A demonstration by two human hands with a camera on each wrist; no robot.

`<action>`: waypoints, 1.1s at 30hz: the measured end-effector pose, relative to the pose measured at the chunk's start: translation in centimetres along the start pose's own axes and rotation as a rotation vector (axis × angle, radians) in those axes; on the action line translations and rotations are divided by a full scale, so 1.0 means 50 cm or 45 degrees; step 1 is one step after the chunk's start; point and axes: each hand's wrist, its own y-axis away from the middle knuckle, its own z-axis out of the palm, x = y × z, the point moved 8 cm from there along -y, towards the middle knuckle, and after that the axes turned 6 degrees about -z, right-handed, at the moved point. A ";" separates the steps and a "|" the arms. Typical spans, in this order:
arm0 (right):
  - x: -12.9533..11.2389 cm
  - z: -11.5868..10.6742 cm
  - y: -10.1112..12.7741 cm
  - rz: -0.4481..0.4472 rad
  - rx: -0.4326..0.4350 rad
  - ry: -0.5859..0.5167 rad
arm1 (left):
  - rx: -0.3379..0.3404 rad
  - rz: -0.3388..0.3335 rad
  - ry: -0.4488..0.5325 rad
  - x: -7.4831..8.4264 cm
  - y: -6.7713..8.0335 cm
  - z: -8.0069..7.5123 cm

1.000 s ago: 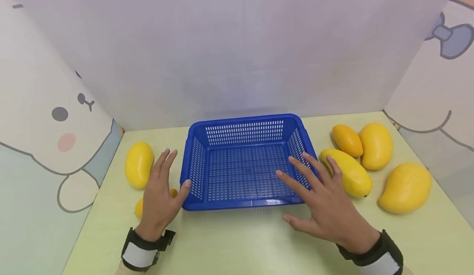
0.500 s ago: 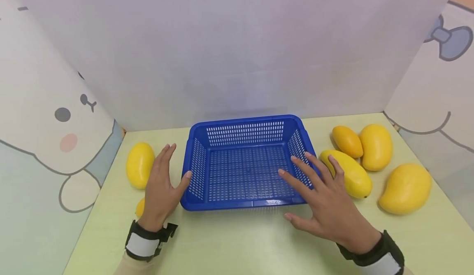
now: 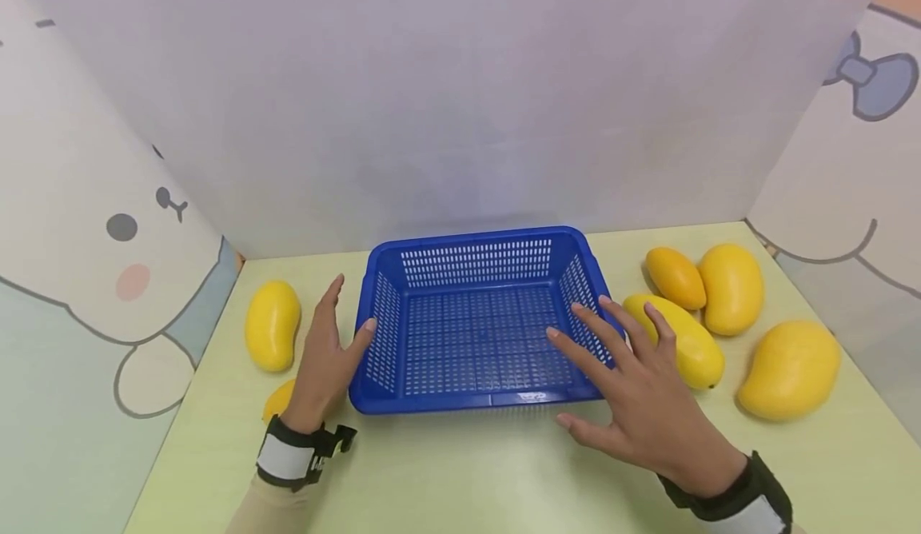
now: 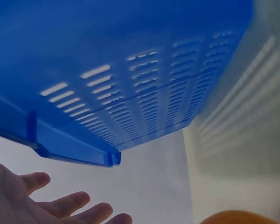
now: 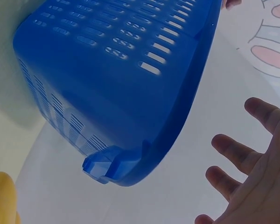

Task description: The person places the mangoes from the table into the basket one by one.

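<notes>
L hand (image 3: 324,366) shifted R & fwd by basket (image 3: 482,338); more of sm. mango (image 3: 277,399) now showing.

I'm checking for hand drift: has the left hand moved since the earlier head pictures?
Yes: judged against the blue slotted basket, the left hand has shifted rightward and forward.

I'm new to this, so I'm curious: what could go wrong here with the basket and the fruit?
The right grip is spread near the long fruit, so it might knock it. The blue basket stands close to that fruit; a slide rightward could bump it. The small fruit, partly hidden by the left grip, might get brushed and roll.
</notes>
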 end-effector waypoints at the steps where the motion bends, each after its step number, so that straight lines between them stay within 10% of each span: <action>1: 0.001 0.000 0.001 0.005 -0.003 0.002 | -0.020 -0.013 0.019 -0.004 -0.003 0.004; 21: 0.007 0.003 0.002 0.031 -0.014 0.016 | -0.354 -0.380 0.407 -0.069 -0.013 0.074; 33: 0.008 0.010 0.002 0.022 -0.012 -0.022 | -0.520 -0.367 0.566 -0.075 -0.011 0.099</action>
